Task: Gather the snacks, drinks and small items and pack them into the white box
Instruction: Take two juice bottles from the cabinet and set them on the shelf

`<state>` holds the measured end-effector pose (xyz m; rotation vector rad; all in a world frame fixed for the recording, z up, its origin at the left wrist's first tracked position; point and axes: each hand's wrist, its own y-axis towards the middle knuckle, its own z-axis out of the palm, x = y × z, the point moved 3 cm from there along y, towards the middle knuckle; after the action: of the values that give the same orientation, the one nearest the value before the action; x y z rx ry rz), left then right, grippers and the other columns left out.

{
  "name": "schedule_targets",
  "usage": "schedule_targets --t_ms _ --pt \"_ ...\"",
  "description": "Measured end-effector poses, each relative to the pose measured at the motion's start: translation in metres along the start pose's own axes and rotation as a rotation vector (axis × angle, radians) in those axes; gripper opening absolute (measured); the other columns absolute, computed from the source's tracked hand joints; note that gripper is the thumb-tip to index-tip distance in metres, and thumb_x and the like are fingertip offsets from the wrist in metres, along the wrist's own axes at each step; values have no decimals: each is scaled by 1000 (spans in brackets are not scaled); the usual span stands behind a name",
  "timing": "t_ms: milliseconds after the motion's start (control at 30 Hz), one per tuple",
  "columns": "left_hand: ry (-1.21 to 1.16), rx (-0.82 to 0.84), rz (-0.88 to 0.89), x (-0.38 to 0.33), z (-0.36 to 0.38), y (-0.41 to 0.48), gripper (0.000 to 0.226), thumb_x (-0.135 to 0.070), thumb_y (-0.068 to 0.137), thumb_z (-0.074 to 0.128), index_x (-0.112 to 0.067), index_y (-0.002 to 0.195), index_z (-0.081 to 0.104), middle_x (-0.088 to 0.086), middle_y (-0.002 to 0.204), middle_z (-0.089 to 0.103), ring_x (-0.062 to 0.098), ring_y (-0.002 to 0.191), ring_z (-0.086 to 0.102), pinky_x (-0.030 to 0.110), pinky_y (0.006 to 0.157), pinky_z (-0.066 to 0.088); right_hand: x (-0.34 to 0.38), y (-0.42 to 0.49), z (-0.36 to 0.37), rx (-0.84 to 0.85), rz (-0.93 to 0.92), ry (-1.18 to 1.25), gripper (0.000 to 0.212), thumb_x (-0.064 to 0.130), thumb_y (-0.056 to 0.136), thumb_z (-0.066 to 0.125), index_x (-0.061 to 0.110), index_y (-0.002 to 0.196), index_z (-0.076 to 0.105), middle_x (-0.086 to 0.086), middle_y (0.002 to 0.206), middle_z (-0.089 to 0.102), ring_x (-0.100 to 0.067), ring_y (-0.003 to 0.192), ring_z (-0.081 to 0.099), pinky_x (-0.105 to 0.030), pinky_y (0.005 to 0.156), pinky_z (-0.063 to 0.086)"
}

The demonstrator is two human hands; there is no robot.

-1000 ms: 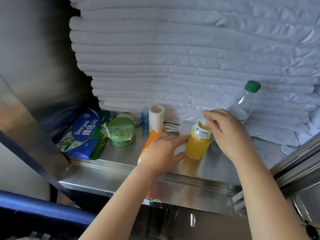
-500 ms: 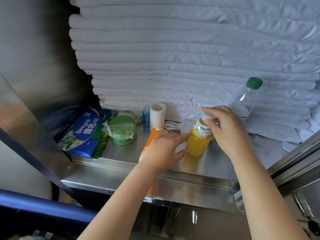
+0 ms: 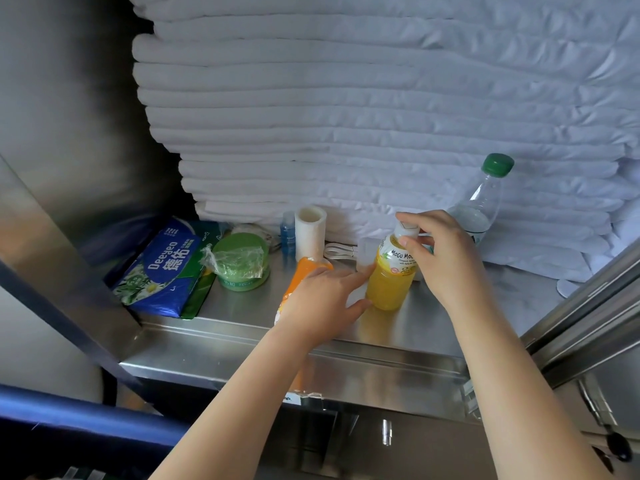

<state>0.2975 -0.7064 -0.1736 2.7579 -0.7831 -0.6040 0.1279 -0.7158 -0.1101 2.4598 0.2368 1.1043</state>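
A yellow Mogu Mogu juice bottle stands upright on the steel shelf. My right hand grips its white cap and neck from the right. My left hand lies over an orange snack packet, fingers straight, with index finger and thumb touching the bottle's left side. Behind stand a clear water bottle with a green cap, a white roll and a small blue bottle. The white box is out of view.
A blue Deeyeo tissue pack and a green round tub under plastic film lie at the shelf's left. A white cable lies behind the juice bottle. A tall stack of folded white linen fills the back. Steel rails run at the right.
Hardly anything: both hands stay at the juice bottle and the bottle remains standing on the shelf. The view has drifted slightly.
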Motion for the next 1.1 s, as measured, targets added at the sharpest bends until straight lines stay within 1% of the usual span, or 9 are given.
schedule_targets --t_ms 167,300,433,533,600,700,833,933,1100 --pt "13 4 5 0 4 1 58 -41 93 48 -35 146 25 -6 115 61 15 102 52 20 91 24 2 3 2 5 -39 -64 33 3 87 61 17 117 63 10 108 52 -18 94 60 -32 85 51" --pt "11 -4 6 1 6 3 58 -42 93 48 -36 146 26 -8 115 62 14 101 52 19 88 23 1 4 1 21 -23 -18 33 4 87 62 19 117 63 9 109 53 -17 97 59 -20 82 48" --pt "-32 -23 -5 4 5 3 54 -37 93 49 -34 144 32 -9 114 64 15 102 55 22 91 30 5 -4 1 -52 -63 -101 40 6 85 65 16 123 59 3 116 52 -18 103 57 -27 92 47" --pt "-191 -101 -65 7 -1 2 38 -25 95 48 -27 133 49 -10 106 68 11 100 60 31 92 42 14 -27 3 -237 -232 -186 40 5 83 65 11 122 57 -5 118 53 -21 110 52 -26 97 40" --pt "-425 -186 -151 8 -8 0 28 -14 96 42 -24 114 61 -13 91 68 5 86 60 27 85 45 17 -45 11 -265 -317 -156 30 2 84 62 9 113 60 -5 110 56 -23 101 56 -32 92 45" --pt "-634 -388 -218 6 -23 -10 30 -8 92 36 -23 95 62 -10 82 63 5 76 57 22 72 46 16 -64 28 -158 -366 -136 20 -1 84 60 5 103 63 -6 102 59 -23 94 59 -34 86 48" --pt "-588 -566 -315 15 -36 -35 25 -5 94 42 -18 107 58 -7 99 59 5 88 56 16 75 44 11 -68 45 21 -374 -177 27 -4 81 63 8 104 64 -1 107 60 -16 101 57 -18 92 40" --pt "-398 -428 -504 29 -26 -56 42 -12 88 58 -19 127 48 -6 121 46 7 110 45 20 87 35 13 -65 61 142 -329 -164 29 7 85 62 14 114 60 3 112 58 -12 103 56 -14 88 39" --pt "-533 -239 -705 34 -8 -75 71 -42 80 69 -20 137 34 -10 120 41 10 106 50 26 83 44 20 -52 99 325 -70 -31 43 31 94 51 28 137 43 5 125 51 -9 100 57 -27 85 49"
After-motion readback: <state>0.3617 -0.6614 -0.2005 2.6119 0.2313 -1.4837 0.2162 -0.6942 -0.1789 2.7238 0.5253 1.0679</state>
